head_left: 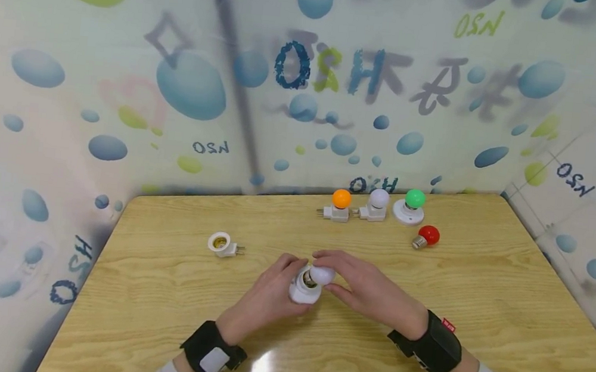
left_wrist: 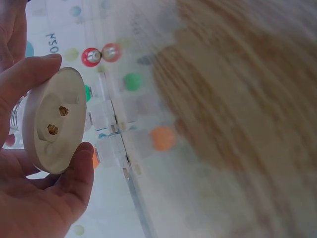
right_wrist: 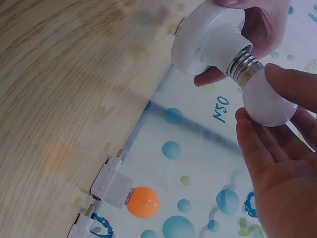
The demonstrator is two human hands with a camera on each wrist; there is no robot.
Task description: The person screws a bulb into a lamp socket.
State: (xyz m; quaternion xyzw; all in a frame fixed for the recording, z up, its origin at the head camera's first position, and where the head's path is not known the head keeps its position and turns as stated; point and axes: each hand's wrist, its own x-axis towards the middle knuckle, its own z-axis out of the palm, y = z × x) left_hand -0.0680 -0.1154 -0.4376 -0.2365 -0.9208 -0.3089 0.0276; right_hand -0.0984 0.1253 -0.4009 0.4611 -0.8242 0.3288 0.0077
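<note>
Right hand (right_wrist: 287,173) on smooth round bulb (right_wrist: 267,103)

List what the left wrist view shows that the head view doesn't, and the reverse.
Only the left wrist view: two brassy metal terminals beneath the round white plastic lamp holder.
Only the head view: the white plastic plug-in socket without a bulb.
Both: the left hand gripping the holder, plus the round red bulb, green bulb, orange bulb.

An orange bulb (head_left: 341,198), a pale bulb (head_left: 379,198) and a green bulb (head_left: 415,198) stand in white sockets (head_left: 335,214) along the table (head_left: 148,291)'s back — a red bulb (head_left: 430,234) lies nearby, a plug-in socket (head_left: 226,251) farther left. Behind — a drop-patterned wall (head_left: 271,16).
</note>
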